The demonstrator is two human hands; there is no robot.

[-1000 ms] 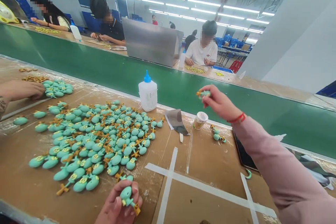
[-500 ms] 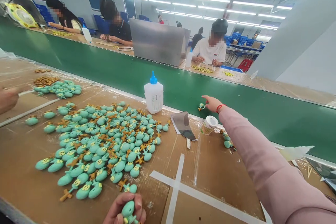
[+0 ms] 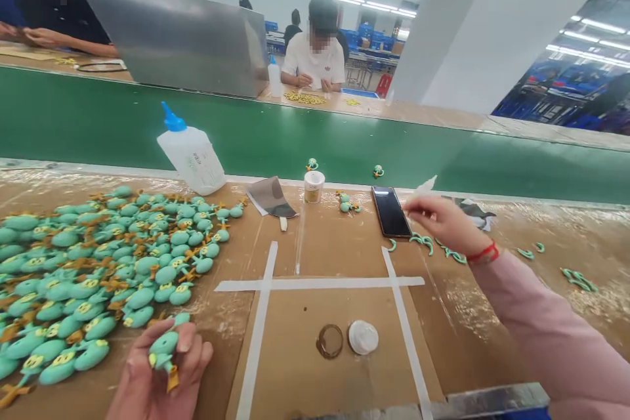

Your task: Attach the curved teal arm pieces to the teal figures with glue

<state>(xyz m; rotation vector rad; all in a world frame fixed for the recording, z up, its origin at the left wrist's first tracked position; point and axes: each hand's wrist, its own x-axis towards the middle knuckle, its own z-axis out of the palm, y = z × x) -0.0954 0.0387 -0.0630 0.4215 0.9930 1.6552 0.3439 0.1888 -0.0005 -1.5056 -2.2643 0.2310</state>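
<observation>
My left hand (image 3: 142, 377) is closed around a small mint-green toy figure (image 3: 164, 343) with yellow eyes and an orange-brown lower part. Beside it, many similar figures (image 3: 142, 266) lie piled on the left of the cardboard-covered table (image 3: 236, 341). My right hand (image 3: 445, 226) hovers just right of a black phone (image 3: 391, 211), fingers drawn together in a pinch; whatever is between the fingertips, if anything, does not show. Thin curved green pieces (image 3: 422, 243) lie just below that hand, with more of them (image 3: 578, 279) farther right. Two figures sit on the green conveyor belt (image 3: 256, 131).
A blue-capped glue bottle (image 3: 194, 157) stands tilted in view by the belt. Near it are a dark sheet (image 3: 270, 198) and a white cup (image 3: 314, 188). A ring (image 3: 329, 341) and a white round lid (image 3: 363, 337) lie between tape strips. A co-worker (image 3: 315, 46) sits opposite.
The view has swung right. My right hand has left the figure on the belt and come back over the table beside the phone. My left hand still holds a figure.
</observation>
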